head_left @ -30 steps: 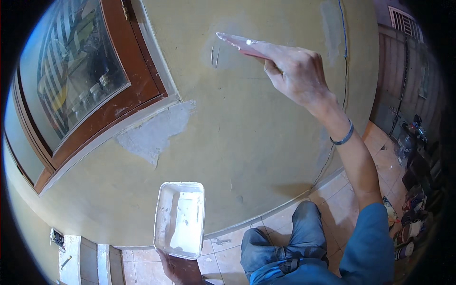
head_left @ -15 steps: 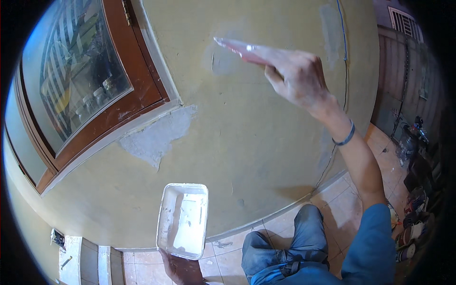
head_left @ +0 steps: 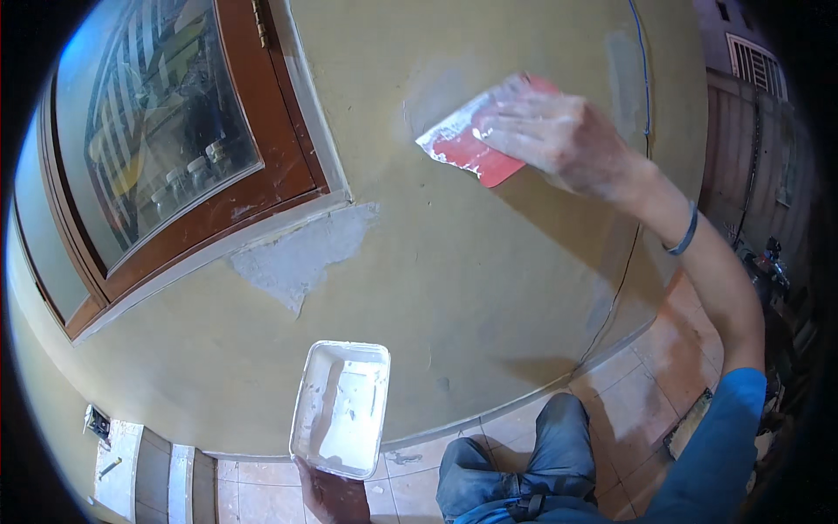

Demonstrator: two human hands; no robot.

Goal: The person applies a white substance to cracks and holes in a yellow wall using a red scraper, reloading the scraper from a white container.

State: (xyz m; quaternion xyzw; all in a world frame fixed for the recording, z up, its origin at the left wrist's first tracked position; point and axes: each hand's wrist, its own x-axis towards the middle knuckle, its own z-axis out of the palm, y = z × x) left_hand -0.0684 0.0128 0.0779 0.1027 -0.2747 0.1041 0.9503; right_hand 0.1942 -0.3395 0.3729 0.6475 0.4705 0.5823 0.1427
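My right hand (head_left: 559, 140) grips a flat red scraper (head_left: 502, 166) whose edge is coated with white paste. The scraper's smeared edge lies at the wall (head_left: 454, 253), beside a pale filled patch (head_left: 436, 92); whether it touches cannot be made out for certain. Low in front of me, my left hand (head_left: 336, 498) holds a white rectangular plastic tub (head_left: 342, 410) from beneath its near end. White paste covers part of the tub's bottom and sides. Most of the left hand's fingers are hidden under the tub.
A brown wooden window (head_left: 279, 166) fills the upper left, with a large grey patch (head_left: 301, 253) below its corner. A blue cable (head_left: 644, 70) runs down the wall at right. White steps (head_left: 148, 472) stand lower left; shoes and clutter line the right side.
My right hand has moved down and turned, so the scraper's broad face now shows instead of its thin side. The tub has shifted only slightly in the picture.
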